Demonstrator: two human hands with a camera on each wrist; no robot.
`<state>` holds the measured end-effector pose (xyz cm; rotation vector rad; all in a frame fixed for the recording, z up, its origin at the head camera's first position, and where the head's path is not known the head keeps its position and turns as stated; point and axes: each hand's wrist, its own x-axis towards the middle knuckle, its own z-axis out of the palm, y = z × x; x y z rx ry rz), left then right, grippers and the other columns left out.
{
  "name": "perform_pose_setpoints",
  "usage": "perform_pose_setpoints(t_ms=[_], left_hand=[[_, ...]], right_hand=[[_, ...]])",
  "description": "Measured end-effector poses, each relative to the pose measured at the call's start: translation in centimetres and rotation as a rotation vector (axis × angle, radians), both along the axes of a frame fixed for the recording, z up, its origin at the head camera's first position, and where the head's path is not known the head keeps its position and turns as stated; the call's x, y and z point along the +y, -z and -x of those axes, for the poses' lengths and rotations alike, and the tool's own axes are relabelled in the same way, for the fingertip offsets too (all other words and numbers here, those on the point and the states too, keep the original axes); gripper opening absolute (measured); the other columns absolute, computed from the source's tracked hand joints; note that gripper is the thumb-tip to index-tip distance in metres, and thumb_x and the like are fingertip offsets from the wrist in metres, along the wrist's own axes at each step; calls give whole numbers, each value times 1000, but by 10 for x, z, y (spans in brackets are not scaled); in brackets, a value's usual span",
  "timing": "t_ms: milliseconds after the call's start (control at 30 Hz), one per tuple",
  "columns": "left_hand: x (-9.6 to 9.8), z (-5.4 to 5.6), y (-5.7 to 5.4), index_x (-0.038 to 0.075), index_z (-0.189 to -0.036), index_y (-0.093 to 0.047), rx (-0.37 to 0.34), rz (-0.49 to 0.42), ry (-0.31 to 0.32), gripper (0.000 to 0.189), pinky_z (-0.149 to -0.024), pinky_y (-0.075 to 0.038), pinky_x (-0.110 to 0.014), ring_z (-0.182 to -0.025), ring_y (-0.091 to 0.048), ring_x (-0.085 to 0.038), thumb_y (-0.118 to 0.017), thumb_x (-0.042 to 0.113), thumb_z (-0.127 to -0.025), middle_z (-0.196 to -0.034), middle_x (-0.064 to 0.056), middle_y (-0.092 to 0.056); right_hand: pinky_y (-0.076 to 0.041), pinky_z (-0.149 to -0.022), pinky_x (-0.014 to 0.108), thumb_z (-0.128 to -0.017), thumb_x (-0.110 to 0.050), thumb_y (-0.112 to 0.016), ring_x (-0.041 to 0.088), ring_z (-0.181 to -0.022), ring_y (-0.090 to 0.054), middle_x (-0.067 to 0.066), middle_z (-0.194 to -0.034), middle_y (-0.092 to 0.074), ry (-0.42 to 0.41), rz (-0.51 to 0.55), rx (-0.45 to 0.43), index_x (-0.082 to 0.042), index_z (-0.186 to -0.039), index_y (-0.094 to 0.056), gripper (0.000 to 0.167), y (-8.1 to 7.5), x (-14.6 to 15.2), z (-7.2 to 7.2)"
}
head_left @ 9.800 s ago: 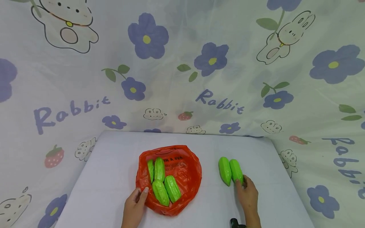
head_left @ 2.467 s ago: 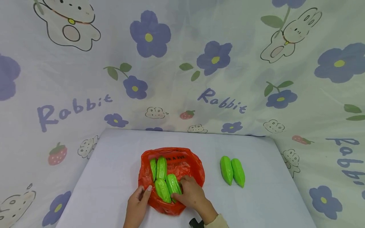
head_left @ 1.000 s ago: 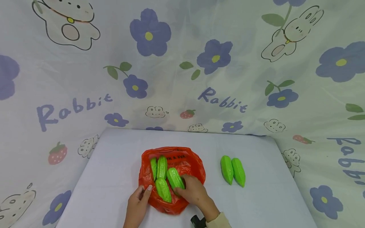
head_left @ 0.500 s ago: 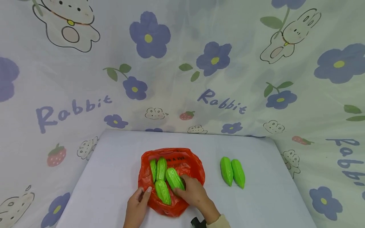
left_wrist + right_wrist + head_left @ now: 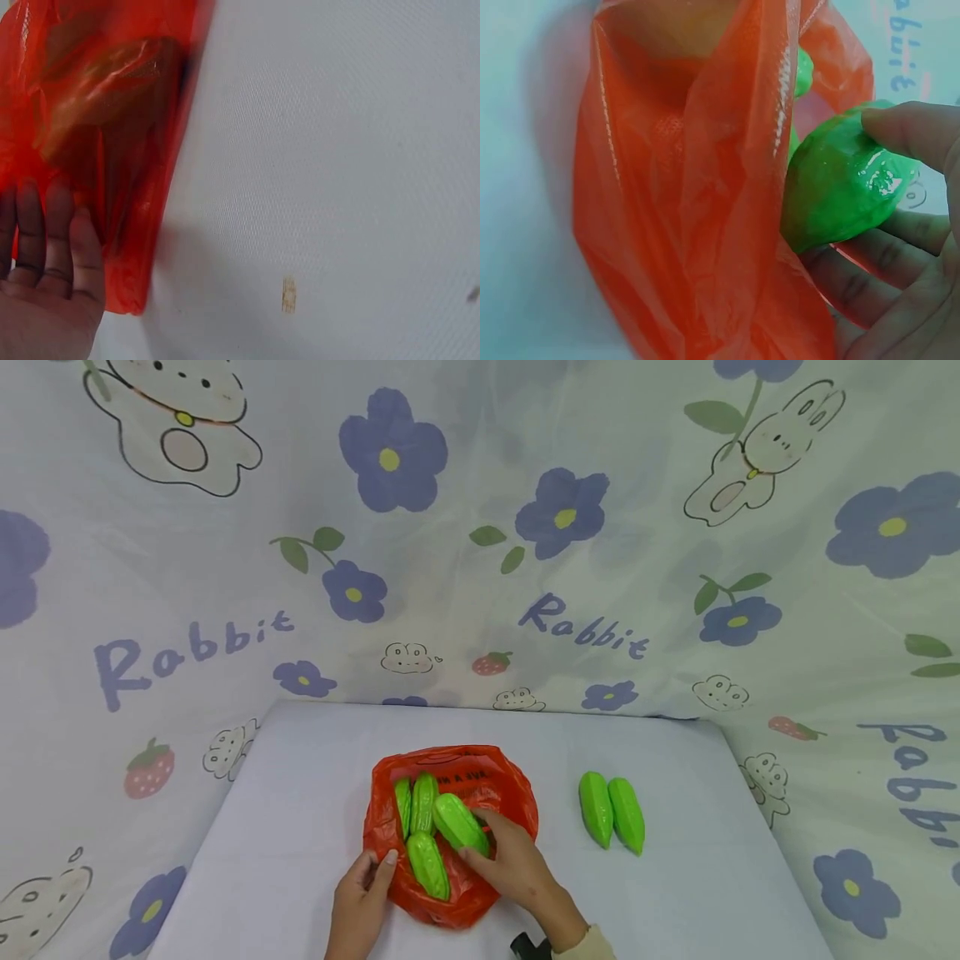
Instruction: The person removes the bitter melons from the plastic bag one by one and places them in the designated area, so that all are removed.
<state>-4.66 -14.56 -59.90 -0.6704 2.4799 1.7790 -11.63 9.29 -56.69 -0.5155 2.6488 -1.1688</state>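
Note:
In the head view a red plastic bag [image 5: 504, 777] stands open-mouthed on the white table. My left hand [image 5: 362, 897] pinches its near left rim between thumb and fingers. In the left wrist view those fingers [image 5: 58, 232] lie straight along the bag's outside. Within the bag, my right hand [image 5: 517, 868] grips a glossy green ridged fruit [image 5: 459, 822], tilted and raised; the right wrist view shows the thumb on top of this fruit [image 5: 847, 180] and fingers beneath. Several like it sit in the bag, including one near fruit [image 5: 427, 864] and one far fruit [image 5: 424, 806].
Two more green ridged fruits, a left one [image 5: 596, 810] and a right one [image 5: 627, 816], lie side by side on the white table [image 5: 697, 893] right of the bag. A patterned curtain [image 5: 450, 552] hangs behind the table. A black device [image 5: 528, 946] sits by my right wrist.
My right hand has moved from the pair on the table into the bag, taken hold of one fruit there, and lifted and tilted it. The left hand keeps its place at the rim.

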Motion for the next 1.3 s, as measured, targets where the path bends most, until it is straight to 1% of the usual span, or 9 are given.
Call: perform_pose_setpoints(t_ms=[233,500,667,833,933,1133,1300], left_hand=[[0,0,0,7,-96,-55,2,-8,-1,42,-65,-44,-25,-78,-50,-14,-61,48,-106,-81,-2,-53],[0,-1,-1,7,-97,-56,-3,-22,-9,41,-67,-48,-24,-78,-53,-14,-61,47,-106,-84,-4,-58],[0,0,-2,7,-97,-55,-5,-22,-7,41,-66,-48,-25,-77,-53,-15,-61,46,-106,-84,-3,-56],[0,1,-3,6,-97,-53,-15,-15,8,45,-67,-48,-25,-80,-53,-15,-59,50,-106,-87,-4,-56],[0,1,-3,7,-97,-53,-21,-20,3,45,-67,-49,-25,-81,-54,-16,-59,50,-106,-88,-5,-57],[0,2,-2,6,-98,-55,-5,-26,3,42,-67,-49,-25,-81,-54,-15,-61,47,-106,-90,-5,-59],[0,2,-1,7,-97,-55,-2,-35,8,42,-67,-49,-25,-81,-55,-15,-61,48,-105,-89,-4,-57]], right_hand=[[-57,-93,43,-96,-42,-77,11,-111,-62,-8,-127,-66,23,59,-26,-20,-141,-56,55,-2,1,-4],[-58,-91,40,-94,-43,-78,12,-110,-62,-8,-126,-65,53,70,-49,-20,-142,-57,57,-6,5,-7],[-58,-89,39,-94,-44,-79,12,-107,-62,-8,-124,-66,53,75,-36,-19,-140,-58,56,-9,6,-8],[-58,-87,35,-94,-45,-78,12,-106,-61,-8,-123,-66,55,71,-23,-18,-140,-59,57,-13,8,-10],[-57,-86,32,-94,-47,-78,12,-106,-61,-7,-124,-66,64,72,-20,-16,-140,-59,59,-15,10,-11],[-57,-83,30,-95,-49,-77,13,-104,-61,-5,-121,-66,92,75,-18,-13,-142,-58,62,-15,14,-14],[-57,-82,30,-95,-48,-77,14,-103,-62,-4,-121,-67,112,112,-4,-12,-143,-58,63,-14,17,-17]])
